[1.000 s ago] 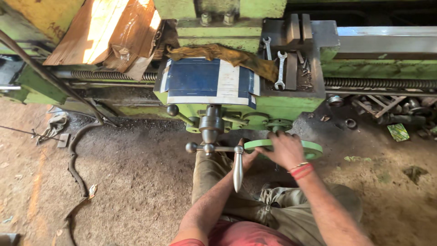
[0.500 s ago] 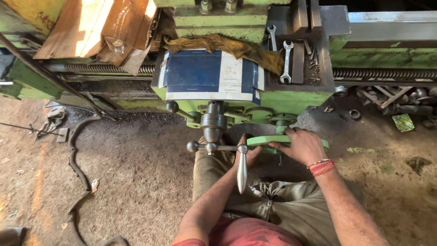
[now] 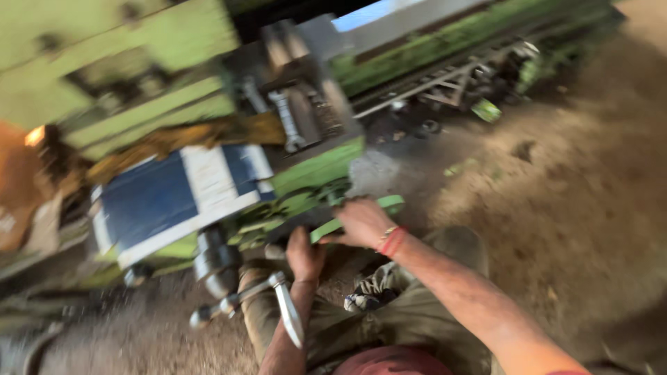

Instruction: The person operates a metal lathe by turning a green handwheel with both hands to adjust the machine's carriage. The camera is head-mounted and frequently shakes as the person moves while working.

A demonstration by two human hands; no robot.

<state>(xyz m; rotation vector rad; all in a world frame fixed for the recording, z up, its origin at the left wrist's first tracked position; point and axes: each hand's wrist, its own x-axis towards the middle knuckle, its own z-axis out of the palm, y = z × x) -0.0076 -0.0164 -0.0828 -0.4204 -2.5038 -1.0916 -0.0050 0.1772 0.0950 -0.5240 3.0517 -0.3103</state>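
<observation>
The head view is tilted and blurred by motion. My right hand [image 3: 361, 221], with a red band at the wrist, grips the rim of a green handwheel [image 3: 389, 204] on the front of a green lathe carriage [image 3: 316, 170]. My left hand [image 3: 306, 255] is closed around a part just under that wheel; what it grips is hidden by the fingers. A silver crank handle [image 3: 285, 312] with a ball end sticks out below and to the left of my left hand.
A blue and white chart plate [image 3: 167, 198] covers the carriage front. Spanners [image 3: 286, 118] lie on top of the carriage. The lathe bed and lead screw [image 3: 445, 76] run off to the upper right. Dirt floor [image 3: 570, 180] with scraps lies to the right.
The view has swung and tilted sharply, so the machine now slants across the picture. Both hands stay at the handwheel; my left hand has shifted from the crank handle toward the wheel.
</observation>
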